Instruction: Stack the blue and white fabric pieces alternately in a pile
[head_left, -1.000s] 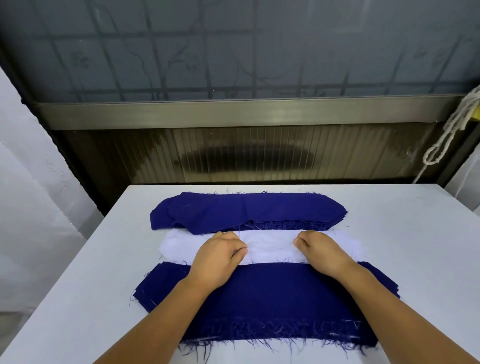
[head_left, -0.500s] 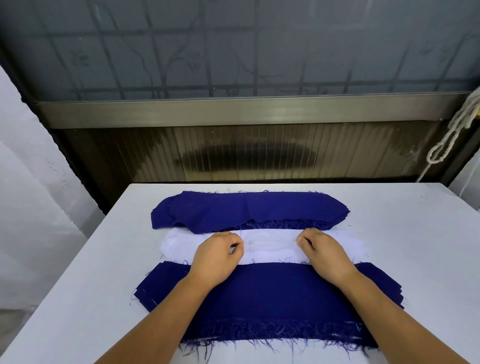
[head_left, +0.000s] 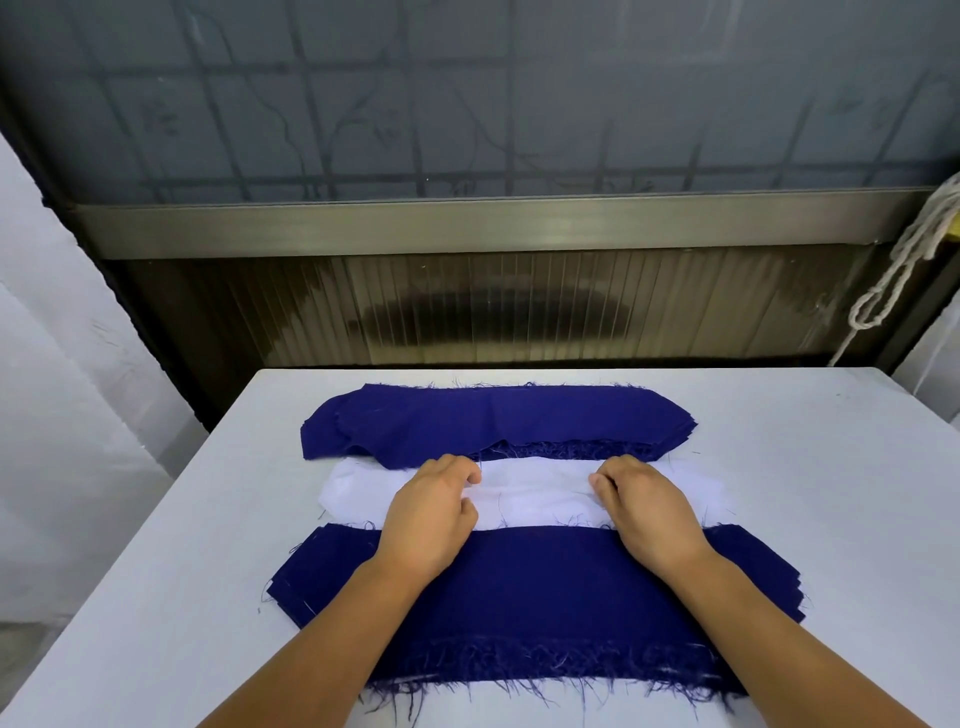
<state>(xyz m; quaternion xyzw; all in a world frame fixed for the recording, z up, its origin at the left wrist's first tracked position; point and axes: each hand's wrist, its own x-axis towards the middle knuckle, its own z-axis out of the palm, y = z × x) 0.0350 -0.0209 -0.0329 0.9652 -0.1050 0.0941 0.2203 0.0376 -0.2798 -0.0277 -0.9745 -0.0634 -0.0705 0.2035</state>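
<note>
- The left hand (head_left: 431, 512) and the right hand (head_left: 647, 506), at the middle of the frame, both pinch the white fabric piece (head_left: 535, 491) with curled fingers.
- This white piece lies between the far dark blue frayed fabric pile (head_left: 493, 418) and the near dark blue fabric pile (head_left: 535, 597), on the white table (head_left: 156, 597).

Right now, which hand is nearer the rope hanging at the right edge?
Right. The right hand rests on the white fabric right of centre, well below the rope. The left hand lies further left on the same piece.
</note>
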